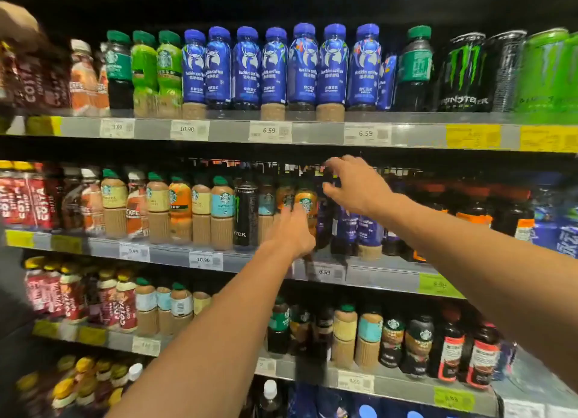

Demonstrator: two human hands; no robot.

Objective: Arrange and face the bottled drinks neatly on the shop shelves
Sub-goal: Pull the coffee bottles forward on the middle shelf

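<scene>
Right hand [356, 187]: half open, fingers curled around top of a dark bottle [327, 211], second shelf; grip itself not clear.
Left hand [292, 234]: fingers stretched forward, touching orange Starbucks bottle [306, 203].
Starbucks bottle: upright, label to front, just beside black Monster can [245, 215].
Second shelf [169, 255]: mixed coffee bottles, rows uneven.
Top shelf: blue Luckin coffee bottles [275, 70], faced forward.

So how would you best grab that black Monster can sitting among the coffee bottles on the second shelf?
Grip the can around its upper body, coming straight in from the shelf front. It stands upright with bottles tight on both sides, so only the front and top are free; its straight round wall suits a wrap of fingers and thumb.
</scene>
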